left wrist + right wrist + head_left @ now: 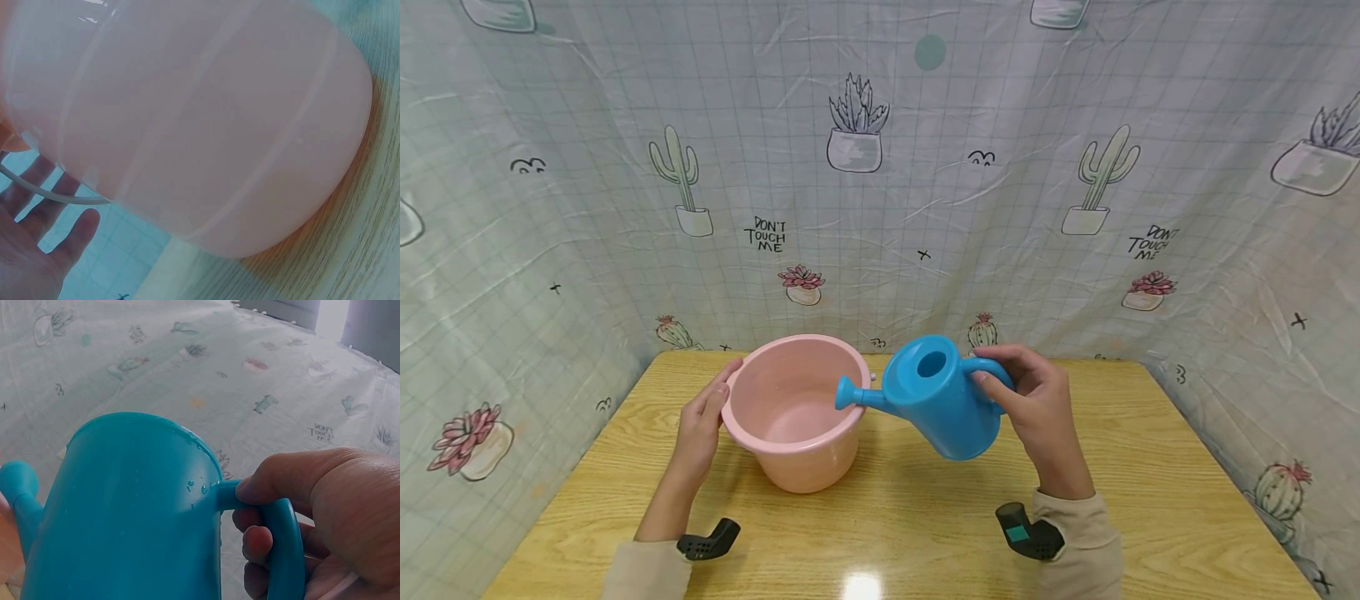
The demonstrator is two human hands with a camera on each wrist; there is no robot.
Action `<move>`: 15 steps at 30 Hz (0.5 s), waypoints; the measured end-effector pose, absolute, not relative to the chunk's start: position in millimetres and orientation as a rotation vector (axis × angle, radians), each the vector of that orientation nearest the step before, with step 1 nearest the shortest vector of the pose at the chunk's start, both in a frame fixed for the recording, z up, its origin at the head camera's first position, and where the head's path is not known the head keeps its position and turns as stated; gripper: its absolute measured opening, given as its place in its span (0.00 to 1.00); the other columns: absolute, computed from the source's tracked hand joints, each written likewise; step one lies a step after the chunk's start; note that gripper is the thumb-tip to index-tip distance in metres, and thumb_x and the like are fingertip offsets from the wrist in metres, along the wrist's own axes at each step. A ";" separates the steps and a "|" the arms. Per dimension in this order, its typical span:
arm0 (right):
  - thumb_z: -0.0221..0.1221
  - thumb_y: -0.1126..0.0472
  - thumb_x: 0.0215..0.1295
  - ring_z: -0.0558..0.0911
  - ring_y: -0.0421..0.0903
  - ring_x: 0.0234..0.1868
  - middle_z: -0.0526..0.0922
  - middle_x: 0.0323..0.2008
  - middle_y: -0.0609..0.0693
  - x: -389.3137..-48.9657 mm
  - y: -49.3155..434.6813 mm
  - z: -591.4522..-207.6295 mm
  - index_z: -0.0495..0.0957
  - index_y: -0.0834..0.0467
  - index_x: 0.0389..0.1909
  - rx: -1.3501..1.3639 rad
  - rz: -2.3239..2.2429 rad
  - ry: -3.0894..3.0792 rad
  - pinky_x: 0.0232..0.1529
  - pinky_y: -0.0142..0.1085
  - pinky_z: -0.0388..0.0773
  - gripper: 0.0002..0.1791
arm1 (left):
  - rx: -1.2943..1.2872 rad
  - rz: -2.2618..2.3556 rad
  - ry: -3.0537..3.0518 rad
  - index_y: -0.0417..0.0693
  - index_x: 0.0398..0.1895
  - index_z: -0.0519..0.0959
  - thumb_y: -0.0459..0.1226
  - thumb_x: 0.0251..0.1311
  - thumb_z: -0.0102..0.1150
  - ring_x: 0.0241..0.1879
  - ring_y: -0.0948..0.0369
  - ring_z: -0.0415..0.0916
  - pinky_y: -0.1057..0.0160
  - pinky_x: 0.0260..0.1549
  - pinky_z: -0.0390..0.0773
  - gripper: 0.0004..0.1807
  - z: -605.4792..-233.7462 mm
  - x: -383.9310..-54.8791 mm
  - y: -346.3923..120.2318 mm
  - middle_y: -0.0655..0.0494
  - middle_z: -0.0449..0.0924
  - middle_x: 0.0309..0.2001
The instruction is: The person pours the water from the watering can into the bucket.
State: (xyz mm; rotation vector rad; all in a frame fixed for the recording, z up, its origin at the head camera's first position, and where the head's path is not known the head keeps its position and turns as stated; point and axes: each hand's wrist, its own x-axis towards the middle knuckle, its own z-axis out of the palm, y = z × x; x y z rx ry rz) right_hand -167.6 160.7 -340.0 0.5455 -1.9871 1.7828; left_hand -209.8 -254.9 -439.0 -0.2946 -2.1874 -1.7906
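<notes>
My left hand [703,425] grips the left rim of a pink plastic bucket [808,467], thumb at the rim's edge. In the left wrist view the bucket wall [206,125] fills most of the picture, and a thin grey bail handle [75,199] passes the fingers. My right hand [1037,408] is curled round the handle of a blue watering can [951,417], thumb along the handle's top. The can leans left, its spout head [847,393] over the bucket's right rim. Water drops cling near the can's upper edge in the right wrist view.
A wooden table [1150,483] lies under both things. Patterned cloth [880,208] with printed cacti and lettering hangs behind and along both sides. Dark wrist devices [709,540] sit at both sleeves.
</notes>
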 end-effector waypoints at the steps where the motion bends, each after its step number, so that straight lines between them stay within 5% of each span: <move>1: 0.61 0.72 0.61 0.82 0.39 0.43 0.84 0.41 0.41 -167.6 160.8 -340.1 0.78 0.70 0.49 0.546 1.782 -1.987 0.47 0.28 0.80 0.14 | -0.297 -1.791 -2.185 0.50 0.72 0.63 0.48 0.76 0.36 0.65 0.80 0.62 0.83 0.56 0.67 0.26 -439.0 -209.8 -254.9 0.53 0.62 0.73; 15: 0.61 0.73 0.61 0.82 0.40 0.43 0.84 0.41 0.41 -168.3 161.1 -341.2 0.78 0.70 0.49 0.553 1.784 -1.980 0.48 0.29 0.79 0.14 | -0.311 -1.822 -2.158 0.47 0.72 0.63 0.47 0.76 0.37 0.65 0.79 0.62 0.83 0.56 0.67 0.26 -439.7 -211.4 -255.5 0.52 0.61 0.73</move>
